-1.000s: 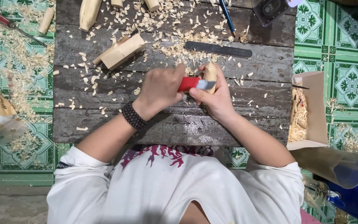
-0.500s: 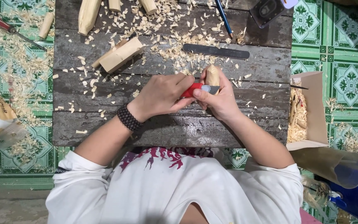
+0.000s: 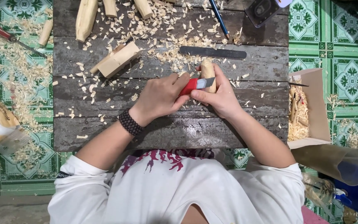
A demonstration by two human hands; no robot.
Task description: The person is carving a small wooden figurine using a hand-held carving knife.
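I see my left hand (image 3: 160, 97) at the middle of the frame, fingers curled tight around the red handle of a knife (image 3: 195, 85), whose grey blade lies against a pale wooden piece (image 3: 208, 72). My right hand (image 3: 218, 97) wraps closed around that piece from below and from the right, thumb pressed just under the blade, so the rounded top of the wood sticks up above the fingers. Both hands touch each other over the dark plank table (image 3: 245, 124). A black bead bracelet (image 3: 130, 122) sits on the left wrist. Just above the hands lies a long dark file (image 3: 212, 52), and a cut wooden block (image 3: 117, 60) rests at upper left among shavings (image 3: 162, 25). A cardboard box (image 3: 311, 103) of shavings stands at the right edge.
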